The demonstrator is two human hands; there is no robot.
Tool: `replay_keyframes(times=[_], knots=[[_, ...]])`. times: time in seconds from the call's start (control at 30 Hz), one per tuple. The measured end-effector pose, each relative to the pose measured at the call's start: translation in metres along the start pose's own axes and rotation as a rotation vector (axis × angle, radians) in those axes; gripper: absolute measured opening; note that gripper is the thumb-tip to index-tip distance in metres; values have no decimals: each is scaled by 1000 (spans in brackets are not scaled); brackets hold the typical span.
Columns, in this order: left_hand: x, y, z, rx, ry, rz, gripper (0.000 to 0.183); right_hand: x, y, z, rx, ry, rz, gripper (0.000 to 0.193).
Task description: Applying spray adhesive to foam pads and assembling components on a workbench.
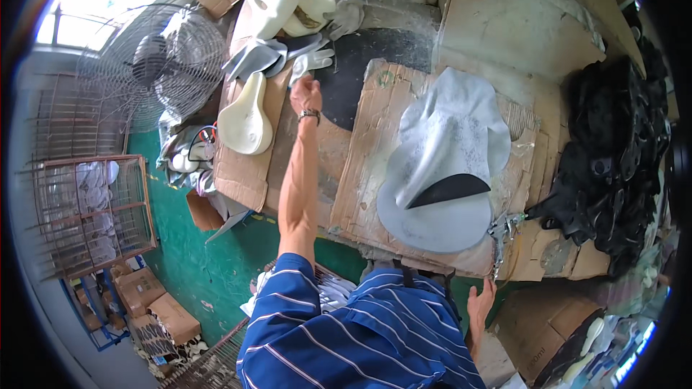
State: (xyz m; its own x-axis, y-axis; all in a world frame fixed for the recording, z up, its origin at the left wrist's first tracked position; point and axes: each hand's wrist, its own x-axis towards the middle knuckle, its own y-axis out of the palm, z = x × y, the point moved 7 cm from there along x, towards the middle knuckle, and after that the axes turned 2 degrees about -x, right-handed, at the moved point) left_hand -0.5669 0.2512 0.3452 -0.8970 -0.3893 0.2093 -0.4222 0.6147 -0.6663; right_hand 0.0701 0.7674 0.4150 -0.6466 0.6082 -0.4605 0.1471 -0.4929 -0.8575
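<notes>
The white glove (311, 61) lies at the far edge of the counter (375, 173), just under the fingertips of the left hand (305, 94), whose grip looks about to clench on it, while the right hand (479, 304) hangs released below.

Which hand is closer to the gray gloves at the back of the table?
Left. The left hand reaches out right beside the gray gloves. The right hand hangs low by the near table edge, far from them.

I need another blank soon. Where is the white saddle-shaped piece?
In the head view, the white saddle-shaped piece lies on the cardboard sheet at the bench's left, just left of the left hand, below the grey gloves.
</notes>
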Motion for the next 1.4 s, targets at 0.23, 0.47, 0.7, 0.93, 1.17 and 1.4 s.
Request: replay_keyframes(times=[0.23, 0.47, 0.7, 0.93, 1.17, 1.4], knots=[[70, 47, -66, 60, 144, -30, 31, 8, 11, 1, 107, 52, 68, 54], [90, 68, -85, 180, 198, -69, 46, 26, 13, 16, 8, -45, 85, 51], [112, 69, -100, 220, 325, -150, 65, 48, 20, 24, -30, -75, 121, 52], [133, 93, -167, 171, 284, 0, 23, 75, -20, 112, -55, -283, 62, 51], [-92, 18, -235, -372, 610, 372, 16, 124, -74, 288, 518, -491, 24, 50], [-151, -6, -180, -279, 186, 307, 62, 138, -48, 344, 665, -540, 92, 48]])
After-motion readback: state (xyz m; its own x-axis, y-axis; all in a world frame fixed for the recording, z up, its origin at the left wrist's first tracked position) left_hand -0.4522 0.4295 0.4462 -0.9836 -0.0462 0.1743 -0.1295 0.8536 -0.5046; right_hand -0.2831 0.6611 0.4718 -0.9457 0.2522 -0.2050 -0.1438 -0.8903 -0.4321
